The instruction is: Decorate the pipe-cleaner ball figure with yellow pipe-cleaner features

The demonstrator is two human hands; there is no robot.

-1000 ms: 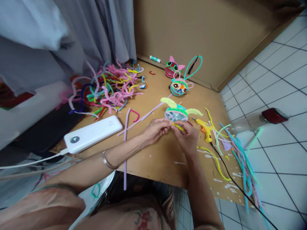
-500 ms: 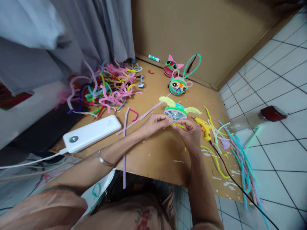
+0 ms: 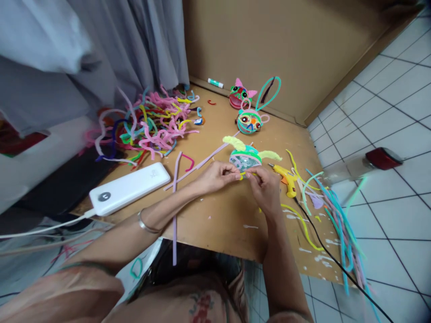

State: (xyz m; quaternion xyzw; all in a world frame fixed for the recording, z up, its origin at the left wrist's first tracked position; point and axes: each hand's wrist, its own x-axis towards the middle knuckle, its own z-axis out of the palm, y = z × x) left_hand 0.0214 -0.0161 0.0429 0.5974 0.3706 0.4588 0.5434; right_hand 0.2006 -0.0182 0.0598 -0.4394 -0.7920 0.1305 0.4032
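Brown board [image 3: 215,220] laid over white floor tiles serves as our worktop, with a grey curtain behind. Our left hand [image 3: 215,176] and right hand [image 3: 266,186] meet just in front of the ball [image 3: 245,159], a green-wrapped, shiny half-sphere with two fuzzy yellow-green ears, which sits on the board. Both hands pinch a short yellow stem [image 3: 243,174] between fingertips, left at one end, right at the other, right against the ball's near edge. We judge the stem light, soft on the outside and wiry within: it bends and keeps its bend, so it is best held close to its ends. The ball looks light and likely to slide if pushed, and its ears would crush, so it is better steadied by its rim. To the right lie a glue gun [image 3: 286,178] and loose stems [image 3: 336,215]; to the left, a power bank [image 3: 129,188] and a stem heap [image 3: 151,125]; beyond, two finished heads [image 3: 249,121]. Compared with a second ago, our hands have moved closer to the ball and the yellow stem shows shorter between the fingers.
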